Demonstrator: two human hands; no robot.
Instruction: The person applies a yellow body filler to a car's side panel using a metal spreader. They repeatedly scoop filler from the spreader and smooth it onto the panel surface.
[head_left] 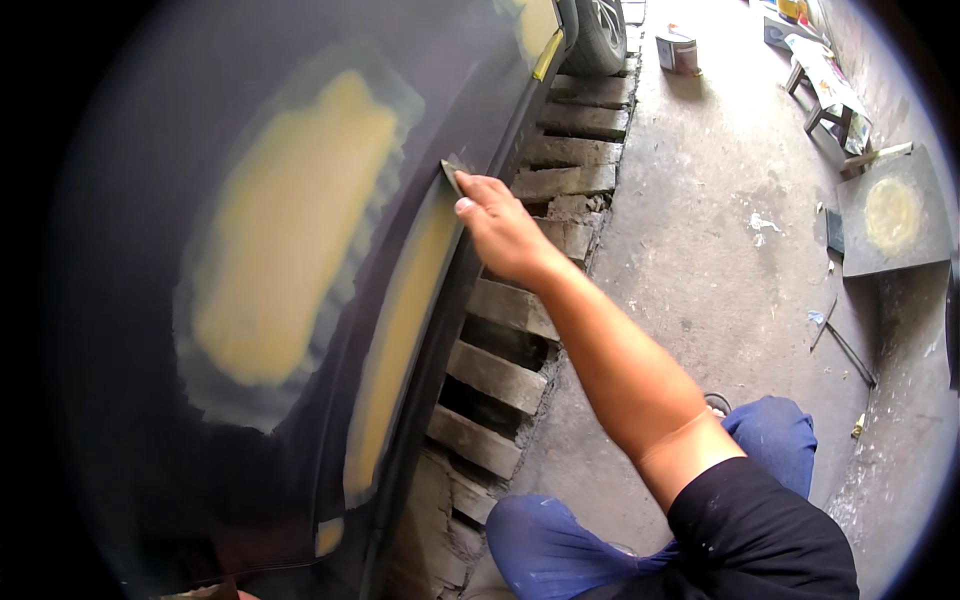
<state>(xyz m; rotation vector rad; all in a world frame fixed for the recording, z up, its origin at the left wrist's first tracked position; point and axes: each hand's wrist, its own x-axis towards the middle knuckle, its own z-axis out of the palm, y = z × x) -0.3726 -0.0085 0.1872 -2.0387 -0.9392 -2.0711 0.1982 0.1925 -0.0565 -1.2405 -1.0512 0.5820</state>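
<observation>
A dark car panel fills the left side, with a large yellowish filler patch ringed by dull grey. Below a crease runs a long narrow filler strip. My right hand is closed on a thin, dark-grey flat piece, pressed to the panel at the strip's upper end; its kind is not clear. Only a sliver of my left hand shows at the bottom left edge, beside a thin brownish piece. The fingers there are out of the picture.
Broken concrete slats with dark gaps run along the car's side. Farther off are a wheel and a paint tin. By the right wall are a low stool, a grey board with a dried yellowish round smear and thin rods.
</observation>
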